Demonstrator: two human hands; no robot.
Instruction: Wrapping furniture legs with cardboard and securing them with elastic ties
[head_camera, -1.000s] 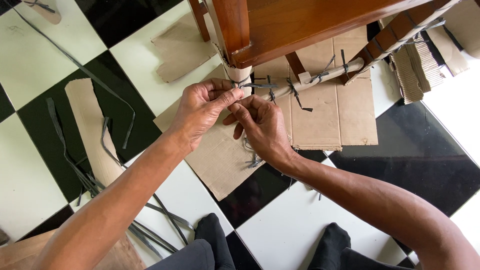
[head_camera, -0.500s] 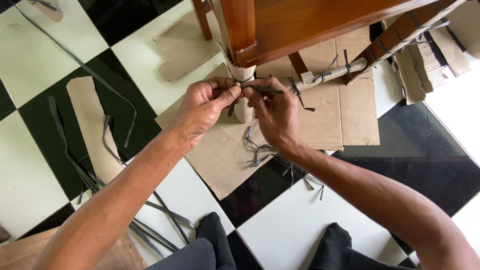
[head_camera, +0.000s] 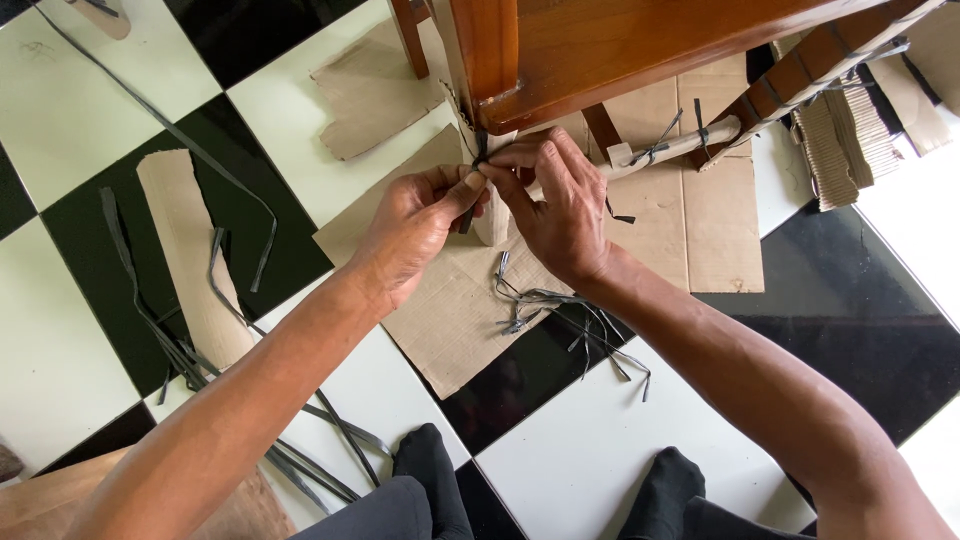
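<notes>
Head view: both hands meet at the wooden chair leg (head_camera: 487, 60), where a cardboard wrap (head_camera: 493, 222) sleeves its lower part. The left hand (head_camera: 415, 225) pinches a dark plastic strap (head_camera: 478, 165) between thumb and forefinger against the wrap, seemingly to keep it taut. The right hand (head_camera: 560, 205) curls its fingers around the same strap from the other side, fingertips pressed together on it. A flattened cardboard sheet (head_camera: 450, 300) lies under the leg on the checkered tile floor (head_camera: 600, 450), probably as padding. Cut strap scraps (head_camera: 545, 305) lie just below the right wrist; longer spare straps (head_camera: 190, 350) rest near a cardboard strip (head_camera: 190, 250), within reach.
</notes>
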